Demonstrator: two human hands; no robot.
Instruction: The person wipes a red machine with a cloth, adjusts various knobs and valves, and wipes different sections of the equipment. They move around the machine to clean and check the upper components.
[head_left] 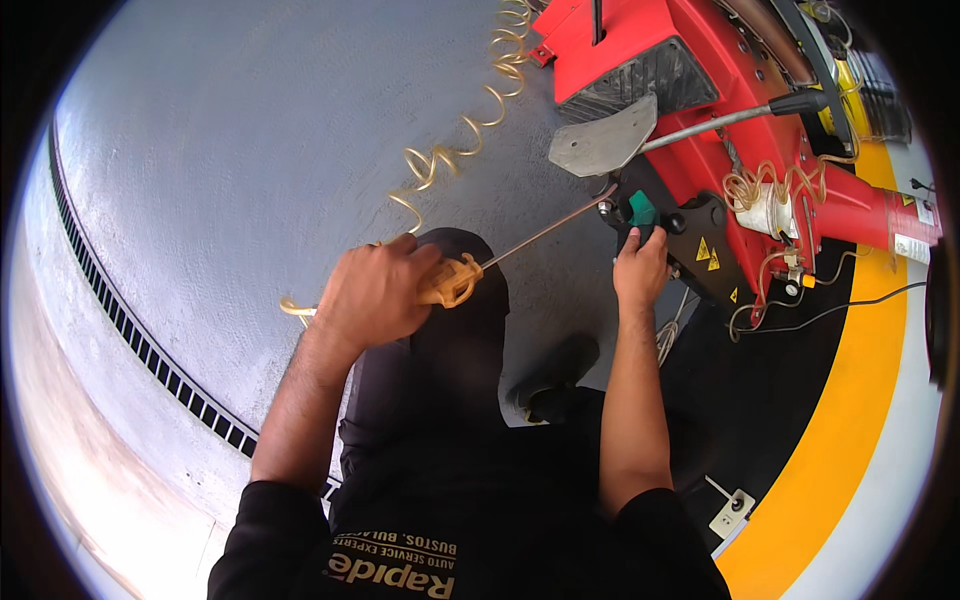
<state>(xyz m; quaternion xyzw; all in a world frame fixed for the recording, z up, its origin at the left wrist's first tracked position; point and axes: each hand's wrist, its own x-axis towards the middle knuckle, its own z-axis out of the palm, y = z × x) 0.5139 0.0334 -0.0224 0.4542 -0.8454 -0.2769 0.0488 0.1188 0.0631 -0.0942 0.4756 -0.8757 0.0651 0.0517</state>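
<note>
My left hand (385,290) is closed on a yellow air blow gun (452,282). Its long thin nozzle (535,235) points up and right to the lower end of a red machine, just left of a green-and-black piece (642,210). My right hand (640,262) grips that piece from below, its thumb on top, beside a black plate (700,255) with yellow warning labels. A grey metal blade (600,137) on a long lever lies just above the nozzle tip. A coiled translucent hose (445,160) runs behind my left hand.
The red machine (750,120) fills the upper right, with hoses and fittings (793,260). A drain grate (150,350) crosses the grey floor (220,150) at left. Yellow floor marking (850,400) and a power socket strip (730,515) are at right. My dark-clad knee (465,360) is below my hands.
</note>
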